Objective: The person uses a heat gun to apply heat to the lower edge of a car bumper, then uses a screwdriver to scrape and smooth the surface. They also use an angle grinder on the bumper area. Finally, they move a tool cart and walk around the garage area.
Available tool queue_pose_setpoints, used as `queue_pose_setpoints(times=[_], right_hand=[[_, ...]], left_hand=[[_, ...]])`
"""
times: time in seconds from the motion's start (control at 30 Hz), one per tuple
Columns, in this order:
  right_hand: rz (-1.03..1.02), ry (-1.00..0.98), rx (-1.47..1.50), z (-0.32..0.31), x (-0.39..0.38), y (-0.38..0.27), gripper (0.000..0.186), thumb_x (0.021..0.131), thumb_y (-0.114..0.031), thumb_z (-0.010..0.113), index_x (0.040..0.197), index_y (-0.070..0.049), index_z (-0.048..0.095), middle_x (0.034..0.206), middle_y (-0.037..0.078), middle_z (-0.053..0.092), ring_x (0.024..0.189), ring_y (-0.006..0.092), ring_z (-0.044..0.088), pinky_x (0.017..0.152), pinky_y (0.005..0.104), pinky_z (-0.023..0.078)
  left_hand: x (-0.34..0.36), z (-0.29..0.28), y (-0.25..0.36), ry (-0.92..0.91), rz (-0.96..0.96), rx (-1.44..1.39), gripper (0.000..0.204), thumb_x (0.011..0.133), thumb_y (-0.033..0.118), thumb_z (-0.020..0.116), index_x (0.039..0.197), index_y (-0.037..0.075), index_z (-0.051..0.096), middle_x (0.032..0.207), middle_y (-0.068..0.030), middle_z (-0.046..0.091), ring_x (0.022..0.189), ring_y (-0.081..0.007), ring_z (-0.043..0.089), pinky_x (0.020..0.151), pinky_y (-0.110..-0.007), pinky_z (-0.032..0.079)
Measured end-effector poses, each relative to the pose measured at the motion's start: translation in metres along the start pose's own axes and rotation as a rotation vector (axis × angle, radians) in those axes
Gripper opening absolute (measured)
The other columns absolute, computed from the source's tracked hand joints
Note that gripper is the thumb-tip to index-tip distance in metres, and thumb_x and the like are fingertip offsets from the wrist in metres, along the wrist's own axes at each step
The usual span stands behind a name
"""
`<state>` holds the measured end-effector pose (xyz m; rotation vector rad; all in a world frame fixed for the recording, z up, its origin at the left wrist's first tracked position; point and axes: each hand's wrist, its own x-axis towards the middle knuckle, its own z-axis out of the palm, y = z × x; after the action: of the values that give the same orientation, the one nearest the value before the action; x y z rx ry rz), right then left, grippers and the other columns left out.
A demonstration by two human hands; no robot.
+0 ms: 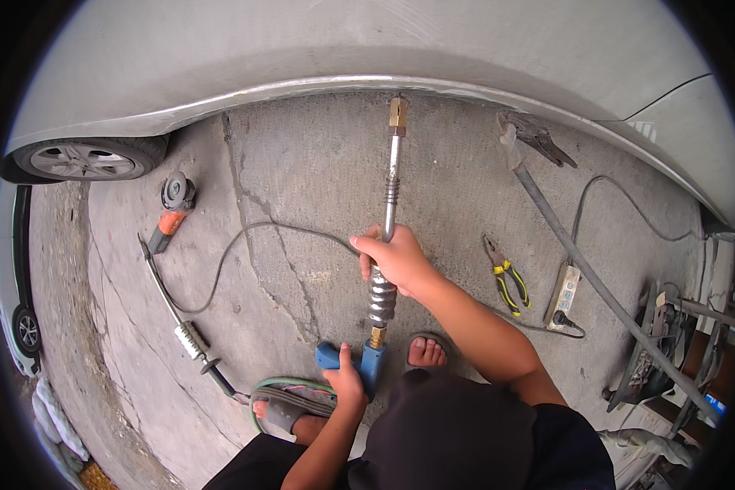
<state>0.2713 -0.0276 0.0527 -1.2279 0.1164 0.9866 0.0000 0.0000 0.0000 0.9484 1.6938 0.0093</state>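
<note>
A slide hammer dent puller (394,167) stretches from in front of me to the lower edge of a light-coloured car body (302,84), its brass-coloured tip end (397,114) at the sill. Whether the tip touches the metal is hard to tell. My right hand (396,260) is closed around the tool at the upper end of its ribbed sliding weight (381,300). At the near end, my left hand (347,384) grips the blue pistol-shaped handle (370,367), thumb on top, with most fingers hidden. My sandalled feet are on either side.
To the left lie an angle grinder (171,214) and a second slide hammer (192,339) with a cable. Yellow-black pliers (508,278) and a power strip (563,294) are on the right. A thick grey cable (584,260) runs to a clamp (541,140) by the sill.
</note>
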Motion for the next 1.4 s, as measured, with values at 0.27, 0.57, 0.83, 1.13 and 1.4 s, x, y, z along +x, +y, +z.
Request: queue_pose_setpoints(times=[0.27,0.57,0.83,1.13,1.4], right_hand=[[-0.080,0.065,0.049,0.006,-0.003,0.003,0.022,0.090,-0.020,0.065,0.080,-0.006,0.051,0.062,0.006,0.059,0.049,0.0148,0.057,0.047,0.0305,0.046],[-0.121,0.153,0.018,0.012,-0.009,-0.002,0.023,0.093,-0.026,0.062,0.086,-0.008,0.050,0.076,0.003,0.060,0.069,0.0111,0.056,0.064,0.0273,0.046],[0.250,0.441,0.157,0.044,0.033,-0.032,0.038,0.092,-0.034,0.052,0.064,-0.015,0.035,0.049,-0.003,0.022,0.040,0.0119,0.023,0.039,0.0337,0.027],[-0.131,-0.670,0.782,0.028,0.073,-0.007,0.044,0.092,-0.034,0.046,0.056,-0.020,0.025,0.046,-0.008,0.017,0.038,0.0094,0.016,0.039,0.0282,0.021],[-0.108,0.161,0.890,0.069,0.028,0.047,0.041,0.099,-0.033,0.052,0.068,-0.015,0.032,0.054,-0.004,0.030,0.045,0.0088,0.030,0.045,0.0278,0.031]], left_hand=[[-0.021,-0.006,0.018,0.104,-0.010,0.168,0.068,0.083,0.043,0.073,0.114,-0.012,0.048,0.113,-0.0186,0.056,0.101,-0.0239,0.053,0.094,-0.037,0.044],[0.013,-0.020,0.010,0.038,-0.103,0.137,0.077,0.080,0.045,0.073,0.122,-0.012,0.042,0.121,-0.0208,0.053,0.107,-0.0261,0.053,0.098,-0.039,0.043],[0.040,-0.038,0.067,-0.069,-0.086,0.470,0.098,0.071,0.059,0.072,0.136,-0.002,0.031,0.132,-0.0251,0.048,0.118,-0.0376,0.050,0.096,-0.056,0.041],[0.099,-0.085,0.149,-0.259,0.142,0.392,0.043,0.080,0.040,0.075,0.074,0.002,0.056,0.070,-0.0036,0.055,0.060,-0.0138,0.051,0.057,-0.035,0.045],[0.121,-0.140,0.208,-0.130,0.205,0.584,0.056,0.083,0.037,0.074,0.112,0.002,0.040,0.101,-0.0096,0.050,0.091,-0.0181,0.052,0.082,-0.035,0.047]])
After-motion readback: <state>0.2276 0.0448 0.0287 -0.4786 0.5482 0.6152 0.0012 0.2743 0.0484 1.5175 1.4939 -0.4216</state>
